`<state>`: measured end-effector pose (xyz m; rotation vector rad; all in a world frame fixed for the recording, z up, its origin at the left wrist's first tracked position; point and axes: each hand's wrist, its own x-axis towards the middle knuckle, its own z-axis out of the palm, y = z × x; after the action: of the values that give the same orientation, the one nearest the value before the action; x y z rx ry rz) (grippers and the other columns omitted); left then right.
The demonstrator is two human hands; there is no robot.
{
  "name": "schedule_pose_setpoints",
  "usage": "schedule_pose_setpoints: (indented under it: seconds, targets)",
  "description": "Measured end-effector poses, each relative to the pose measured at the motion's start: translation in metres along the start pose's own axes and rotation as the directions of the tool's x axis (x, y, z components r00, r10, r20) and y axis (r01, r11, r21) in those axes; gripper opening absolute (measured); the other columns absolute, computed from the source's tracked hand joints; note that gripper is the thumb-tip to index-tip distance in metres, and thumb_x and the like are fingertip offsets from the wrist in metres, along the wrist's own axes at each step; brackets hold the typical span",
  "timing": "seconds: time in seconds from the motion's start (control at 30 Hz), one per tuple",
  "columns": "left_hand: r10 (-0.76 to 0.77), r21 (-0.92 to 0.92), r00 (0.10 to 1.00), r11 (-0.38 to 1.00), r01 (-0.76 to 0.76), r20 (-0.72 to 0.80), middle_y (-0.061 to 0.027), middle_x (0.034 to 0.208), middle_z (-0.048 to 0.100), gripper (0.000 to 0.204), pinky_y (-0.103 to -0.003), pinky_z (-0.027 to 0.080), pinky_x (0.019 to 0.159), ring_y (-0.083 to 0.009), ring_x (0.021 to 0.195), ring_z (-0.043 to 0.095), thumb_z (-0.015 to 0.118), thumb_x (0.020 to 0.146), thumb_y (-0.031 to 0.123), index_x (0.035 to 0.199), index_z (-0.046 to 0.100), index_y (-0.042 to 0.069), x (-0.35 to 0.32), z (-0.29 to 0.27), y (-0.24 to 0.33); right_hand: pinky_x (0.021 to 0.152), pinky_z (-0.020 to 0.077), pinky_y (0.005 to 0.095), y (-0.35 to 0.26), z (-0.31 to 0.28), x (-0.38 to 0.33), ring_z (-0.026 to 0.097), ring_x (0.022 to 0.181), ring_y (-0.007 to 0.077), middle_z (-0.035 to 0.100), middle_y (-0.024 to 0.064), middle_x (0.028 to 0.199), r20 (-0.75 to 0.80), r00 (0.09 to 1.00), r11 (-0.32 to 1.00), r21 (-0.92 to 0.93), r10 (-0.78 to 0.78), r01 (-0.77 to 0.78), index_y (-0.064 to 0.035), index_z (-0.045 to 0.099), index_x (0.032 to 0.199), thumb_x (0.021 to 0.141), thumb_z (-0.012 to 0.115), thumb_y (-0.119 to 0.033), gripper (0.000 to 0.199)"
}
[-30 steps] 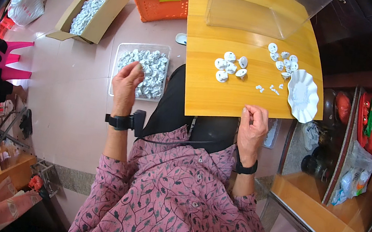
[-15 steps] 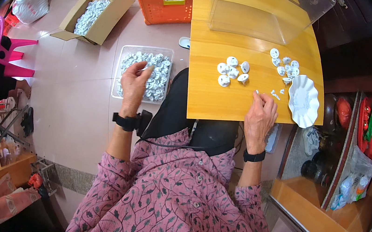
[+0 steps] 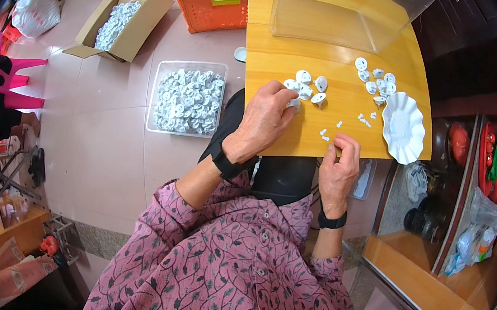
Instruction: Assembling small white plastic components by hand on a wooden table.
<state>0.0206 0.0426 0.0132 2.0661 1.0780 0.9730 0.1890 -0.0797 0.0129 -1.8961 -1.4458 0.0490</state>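
Note:
My left hand (image 3: 265,119) reaches over the table's near left part, its fingers closed around a white round plastic piece (image 3: 293,103). That piece is partly hidden by the fingers and sits beside a small cluster of similar white round pieces (image 3: 303,76). My right hand (image 3: 339,170) is at the table's near edge, fingers loosely curled and thumb apart, with nothing visible between them. Just beyond its fingertips lie small white pegs (image 3: 324,133). More small pegs (image 3: 364,121) lie farther right, below a second group of white round pieces (image 3: 371,88).
A white wavy-rimmed dish (image 3: 417,136) stands at the table's right edge, and a clear plastic box (image 3: 327,30) at the back. On the floor to the left are a clear tub of white pieces (image 3: 152,111), a cardboard box (image 3: 146,25) and an orange crate (image 3: 210,18).
My left hand has moved right, from above the tub to the table cluster. My right hand has drawn back slightly toward me, and small pegs now lie on the table ahead of it.

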Motion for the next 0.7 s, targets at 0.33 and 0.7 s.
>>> schedule_pose_setpoints:
  seconds: [0.33, 0.7]
  targets:
    - [-0.01, 0.157, 0.998, 0.988, 0.001, 0.059, -0.0198, 0.093, 0.059, 0.022, -0.046, 0.052, 0.075, -0.0396, 0.087, 0.062, 0.071, 0.082, 0.013, 0.103, 0.068, 0.006, 0.0, 0.013, 0.001, 0.098, 0.0454, 0.0437, 0.002, -0.005, -0.009, 0.057, 0.112, 0.0348, 0.059, 0.0173, 0.118, 0.16, 0.966, 0.96, -0.166, -0.201, 0.227, 0.0067, 0.064, 0.113, 0.086, 0.058, 0.007, 0.027]
    - [0.105, 0.018, 0.994, 0.994, -0.105, 0.017, -0.0142, 0.087, 0.06, 0.019, -0.041, 0.052, 0.073, -0.0338, 0.084, 0.062, 0.07, 0.081, 0.006, 0.1, 0.066, 0.002, -0.022, 0.016, 0.0, 0.095, 0.0527, 0.0412, 0.016, -0.016, -0.012, 0.063, 0.109, 0.0339, 0.065, 0.0163, 0.111, 0.194, 0.94, 0.947, -0.103, -0.28, 0.304, 0.0062, 0.07, 0.103, 0.08, 0.064, 0.011, 0.024]
